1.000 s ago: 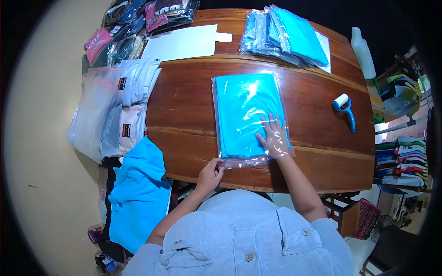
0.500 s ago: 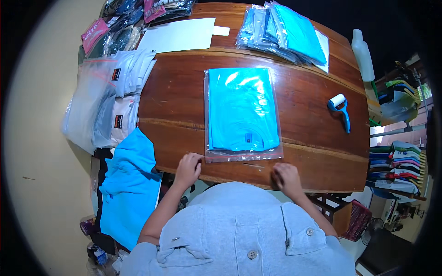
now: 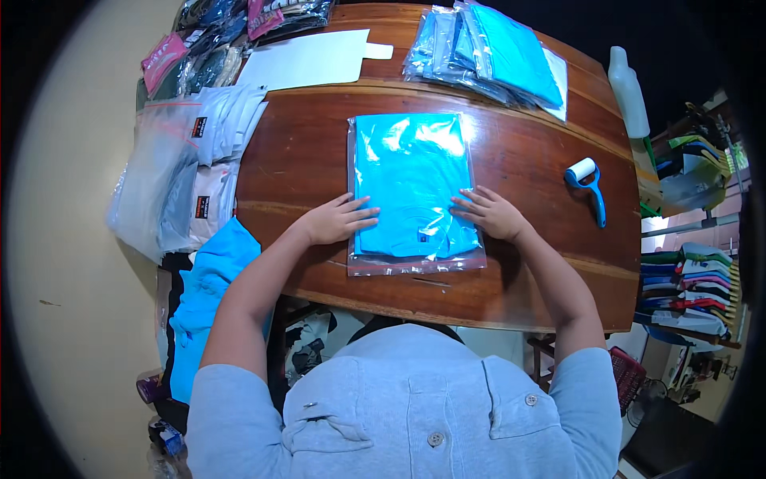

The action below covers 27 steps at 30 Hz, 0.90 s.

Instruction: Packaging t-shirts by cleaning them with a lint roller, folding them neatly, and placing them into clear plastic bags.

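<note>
A folded bright blue T-shirt (image 3: 411, 176) lies flat inside a clear plastic bag (image 3: 375, 267) on the wooden table, its collar toward me. My left hand (image 3: 335, 219) rests at the bag's left edge, fingers stretched out and fingertips on the plastic. At the right edge my right hand (image 3: 491, 214) lies the same way, fingers spread onto the bag. Neither hand grips anything.
Bagged blue shirts (image 3: 495, 60) are stacked at the far right. A white board (image 3: 307, 62) lies far left, near clear bags (image 3: 155, 184) and white garments. A blue-handled lint roller (image 3: 592, 191) lies right. Loose blue fabric (image 3: 211, 295) hangs at the left edge.
Both hands have moved forward from the table's near edge, and their curled fingers have opened onto the sides of the bag. The bag lies in about the same place.
</note>
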### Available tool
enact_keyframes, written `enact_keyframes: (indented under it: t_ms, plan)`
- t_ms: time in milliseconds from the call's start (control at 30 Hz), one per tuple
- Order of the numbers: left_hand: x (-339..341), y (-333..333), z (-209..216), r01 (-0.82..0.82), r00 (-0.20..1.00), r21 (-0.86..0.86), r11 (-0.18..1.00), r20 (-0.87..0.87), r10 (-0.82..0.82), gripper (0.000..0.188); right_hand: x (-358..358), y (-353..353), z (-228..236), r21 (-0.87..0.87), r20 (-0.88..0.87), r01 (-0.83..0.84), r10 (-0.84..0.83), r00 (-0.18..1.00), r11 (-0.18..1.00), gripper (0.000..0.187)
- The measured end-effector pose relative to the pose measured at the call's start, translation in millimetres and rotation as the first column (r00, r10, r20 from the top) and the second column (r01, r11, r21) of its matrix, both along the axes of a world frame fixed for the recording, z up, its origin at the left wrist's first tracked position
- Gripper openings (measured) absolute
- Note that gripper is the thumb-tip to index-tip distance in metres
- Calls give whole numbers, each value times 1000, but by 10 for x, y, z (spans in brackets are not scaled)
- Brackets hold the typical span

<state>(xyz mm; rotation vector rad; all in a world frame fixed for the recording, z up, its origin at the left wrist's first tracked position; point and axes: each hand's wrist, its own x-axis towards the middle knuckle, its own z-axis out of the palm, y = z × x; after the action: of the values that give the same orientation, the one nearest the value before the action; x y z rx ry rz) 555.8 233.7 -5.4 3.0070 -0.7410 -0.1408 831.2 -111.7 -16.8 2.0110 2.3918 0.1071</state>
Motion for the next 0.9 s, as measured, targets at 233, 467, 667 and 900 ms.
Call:
enact_keyframes:
  t_ms: [233, 467, 667, 900]
  plan:
    - [-389, -287, 217, -86, 979, -278, 957, -199, 30, 49, -444, -361, 214, -43, -356, 57, -68, 932, 997, 58]
    - [-631, -592, 47, -756, 465, -486, -439, -870, 162, 39, -822, -349, 46, -577, -799, 395, -393, -454, 715, 32]
    - [-589, -953, -176, -654, 403, -577, -489, -813, 420, 35, -1142, -158, -169, -412, -907, 752, -306, -289, 514, 29]
    - [-831, -1187, 46, -770, 248, -604, -207, -581, 775, 41, -1568, -361, -48, -294, -852, 888, -518, -76, 353, 52]
